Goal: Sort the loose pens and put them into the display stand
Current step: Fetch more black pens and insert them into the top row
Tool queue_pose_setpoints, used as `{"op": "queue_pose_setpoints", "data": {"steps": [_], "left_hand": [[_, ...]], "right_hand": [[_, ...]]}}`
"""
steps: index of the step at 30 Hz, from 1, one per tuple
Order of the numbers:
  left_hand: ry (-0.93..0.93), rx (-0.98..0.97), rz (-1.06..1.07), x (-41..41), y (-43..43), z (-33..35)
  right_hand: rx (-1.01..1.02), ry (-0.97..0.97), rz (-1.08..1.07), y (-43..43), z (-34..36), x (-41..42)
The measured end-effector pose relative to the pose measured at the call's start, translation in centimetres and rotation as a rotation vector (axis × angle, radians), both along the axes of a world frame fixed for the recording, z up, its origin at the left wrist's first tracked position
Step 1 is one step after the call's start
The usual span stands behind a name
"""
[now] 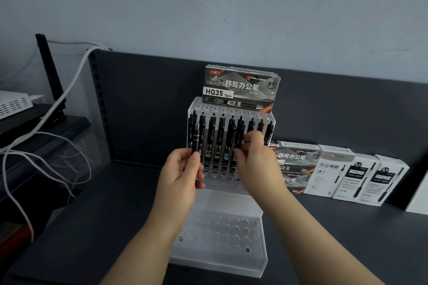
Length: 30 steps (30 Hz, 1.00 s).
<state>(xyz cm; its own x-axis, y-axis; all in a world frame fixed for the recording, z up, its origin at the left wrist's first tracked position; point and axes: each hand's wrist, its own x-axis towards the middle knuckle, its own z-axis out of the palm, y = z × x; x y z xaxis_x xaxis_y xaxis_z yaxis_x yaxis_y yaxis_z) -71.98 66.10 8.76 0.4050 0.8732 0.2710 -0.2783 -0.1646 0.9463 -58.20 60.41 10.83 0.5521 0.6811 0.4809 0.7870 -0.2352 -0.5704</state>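
A clear acrylic display stand [228,203] stands on the dark shelf, with several black pens [218,143] upright in its upper row. My left hand [183,176] grips a black pen with a silver band [196,139] in front of the stand's left side. At the middle of the row, my right hand [254,157] pinches a black pen [238,134] between fingers and thumb. The stand's lower tier shows round holes with no pens in them.
A grey HQ35 pen box [240,88] sits on top of the stand. More pen boxes, grey [294,164] and white [352,176], lean against the dark back panel at the right. White cables [58,104] and a black shelf unit lie to the left.
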Motion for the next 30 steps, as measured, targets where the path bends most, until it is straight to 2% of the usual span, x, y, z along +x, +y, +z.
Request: {"op": "queue_pose_setpoints", "data": {"steps": [12, 16, 18, 21, 25, 27, 30], "left_hand": [[-0.100, -0.086, -0.060, 1.3, -0.1, 0.3], [-0.091, -0.112, -0.058, 1.8, -0.1, 0.4], [-0.076, -0.092, -0.061, 2.1, -0.2, 0.4], [-0.110, -0.086, -0.095, 2.6, -0.7, 0.6], [-0.111, -0.084, -0.175, 3.0, -1.3, 0.9], [-0.046, 0.007, -0.191, 2.7, -1.0, 0.8], [0.264, 0.465, 0.010, 1.8, 0.1, 0.4]], "right_hand": [[-0.024, -0.005, -0.052, 0.1, -0.3, 0.1], [0.096, 0.033, -0.020, -1.4, 0.2, -0.5], [0.144, 0.123, 0.079, -2.2, 0.7, -1.4], [0.094, 0.336, 0.288, -2.9, 1.2, -2.7], [0.101, 0.534, 0.389, -3.2, 1.5, -2.3], [0.113, 0.529, 0.360, -3.2, 1.6, -1.7], [0.278, 0.529, 0.204, -3.0, 2.0, -0.1]]}}
